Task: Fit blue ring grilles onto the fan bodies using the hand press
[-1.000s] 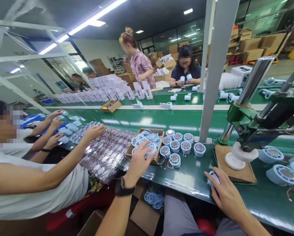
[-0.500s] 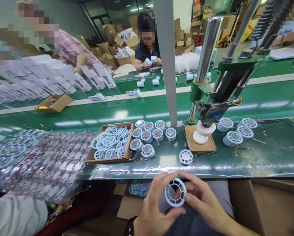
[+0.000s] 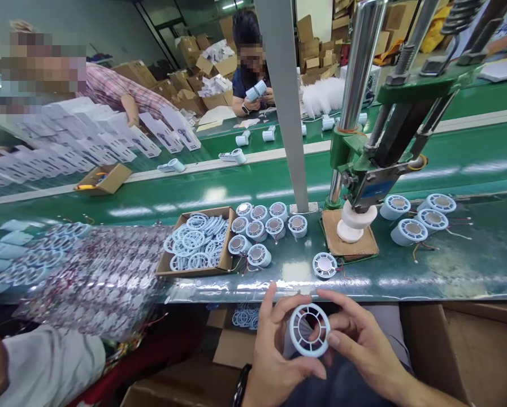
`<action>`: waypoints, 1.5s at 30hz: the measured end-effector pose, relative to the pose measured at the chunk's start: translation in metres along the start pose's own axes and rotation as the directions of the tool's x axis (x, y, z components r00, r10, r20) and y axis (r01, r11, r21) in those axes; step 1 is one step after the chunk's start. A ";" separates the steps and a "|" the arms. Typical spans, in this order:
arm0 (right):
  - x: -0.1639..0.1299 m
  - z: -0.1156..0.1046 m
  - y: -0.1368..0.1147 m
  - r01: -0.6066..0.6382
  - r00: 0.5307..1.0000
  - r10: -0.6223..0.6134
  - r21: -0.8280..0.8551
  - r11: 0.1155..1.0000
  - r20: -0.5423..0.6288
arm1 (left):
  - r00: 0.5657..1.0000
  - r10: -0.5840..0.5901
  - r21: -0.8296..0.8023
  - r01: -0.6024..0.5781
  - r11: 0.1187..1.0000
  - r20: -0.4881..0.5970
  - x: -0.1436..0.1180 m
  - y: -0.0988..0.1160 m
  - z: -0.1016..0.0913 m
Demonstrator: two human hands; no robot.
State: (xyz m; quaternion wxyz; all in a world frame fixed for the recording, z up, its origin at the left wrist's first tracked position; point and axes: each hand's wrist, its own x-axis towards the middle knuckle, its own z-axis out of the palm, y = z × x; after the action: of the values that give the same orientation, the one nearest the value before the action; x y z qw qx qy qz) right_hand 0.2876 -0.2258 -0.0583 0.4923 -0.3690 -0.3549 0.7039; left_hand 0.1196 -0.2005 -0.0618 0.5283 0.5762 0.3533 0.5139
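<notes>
Grille ring [image 3: 309, 330], pale blue and spoked, sits near the bench edge, pinched between left hand [image 3: 274, 356] and right hand [image 3: 363, 345] fingertips. Probably best turned by the rim, sparing the thin spokes.

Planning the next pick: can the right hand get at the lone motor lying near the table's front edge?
Probably yes. The motor lies apart from the others, just beyond the right hand, with nothing between them. But that hand and the left hand both hold the ring, so it must let go first.

Factory assembly line; conveyor belt [image 3: 236, 192].
</notes>
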 end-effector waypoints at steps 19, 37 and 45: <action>0.019 -0.089 0.007 0.204 0.846 -0.533 -0.933 0.297 0.015 | 0.920 -0.054 0.782 0.359 0.510 -0.387 -0.051 -0.131 -0.140; 0.015 -0.077 0.008 0.392 0.616 -0.755 -0.919 0.044 0.226 | 0.919 0.184 0.891 0.262 0.371 -0.348 0.161 0.021 -0.198; 0.022 -0.003 0.015 0.260 0.963 -0.269 -0.263 0.929 0.004 | 0.927 -0.192 0.365 0.308 0.879 -0.322 0.047 0.020 -0.051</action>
State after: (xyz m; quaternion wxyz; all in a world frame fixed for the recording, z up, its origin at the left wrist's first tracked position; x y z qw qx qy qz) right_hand 0.2783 -0.2084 -0.0764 0.5354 -0.3909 -0.4829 0.5721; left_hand 0.0781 -0.1469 -0.0368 0.4039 0.5453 0.5951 0.4305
